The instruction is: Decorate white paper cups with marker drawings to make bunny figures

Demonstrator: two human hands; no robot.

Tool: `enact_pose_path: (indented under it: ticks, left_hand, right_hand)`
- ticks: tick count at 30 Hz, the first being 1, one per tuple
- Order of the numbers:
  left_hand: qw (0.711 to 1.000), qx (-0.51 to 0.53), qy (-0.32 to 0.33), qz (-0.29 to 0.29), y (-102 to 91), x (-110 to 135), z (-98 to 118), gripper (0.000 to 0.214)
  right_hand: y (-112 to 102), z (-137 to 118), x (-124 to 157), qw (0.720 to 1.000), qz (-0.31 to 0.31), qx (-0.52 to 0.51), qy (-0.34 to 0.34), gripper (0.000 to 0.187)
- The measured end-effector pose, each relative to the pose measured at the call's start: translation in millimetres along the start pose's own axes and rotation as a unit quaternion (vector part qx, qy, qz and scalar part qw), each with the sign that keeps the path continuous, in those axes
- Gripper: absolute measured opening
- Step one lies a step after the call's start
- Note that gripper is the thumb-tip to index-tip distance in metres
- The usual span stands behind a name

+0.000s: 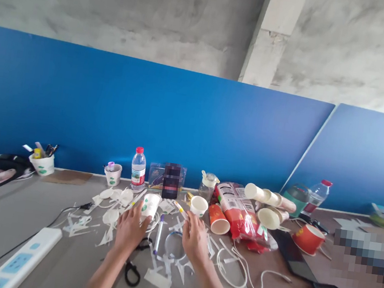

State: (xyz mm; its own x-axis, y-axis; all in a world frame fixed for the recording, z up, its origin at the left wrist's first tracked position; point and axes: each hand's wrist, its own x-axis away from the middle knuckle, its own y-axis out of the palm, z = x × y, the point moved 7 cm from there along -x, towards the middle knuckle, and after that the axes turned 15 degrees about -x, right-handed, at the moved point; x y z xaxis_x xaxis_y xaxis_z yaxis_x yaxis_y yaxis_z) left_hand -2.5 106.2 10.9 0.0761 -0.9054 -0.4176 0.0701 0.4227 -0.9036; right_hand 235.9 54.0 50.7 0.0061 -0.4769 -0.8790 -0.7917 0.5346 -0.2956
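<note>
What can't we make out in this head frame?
Head view, all:
Dark object by the blue wall: pixelated.
Patch on the table's right: pixelated.
Scissors: partly under the left forearm.
Power strip: cut by the bottom edge.
Right hand on pen: grip too small to tell.

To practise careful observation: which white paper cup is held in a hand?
The green-printed cup gripped by the left hand; the other white cups stand unheld on the desk.
</note>
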Motion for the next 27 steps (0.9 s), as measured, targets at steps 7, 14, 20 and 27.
enact_pose_path:
  ticks: [7,14,20,27]
  left_hand:
    - [0.999,-0.001,0.018,-0.051,3.4,4,10,0.054]
    - [0.998,-0.008,0.053,-0.038,4.5,8,16,0.052]
    - [0.996,0.028,0.081,0.003,5.9,14,21,0.05]
    - [0.977,0.169,0.132,0.006,-0.9,19,38,0.046]
  right_hand:
    - [3,-14,0,0.991,-0.03,-0.127,-0.009,0.045]
    - [10,-3,9,0.987,-0.013,-0.156,0.046,0.04]
    - [22,3,20,0.996,0.005,-0.086,0.021,0.04]
    - [46,0,27,0.993,-0.063,-0.097,0.016,0.047]
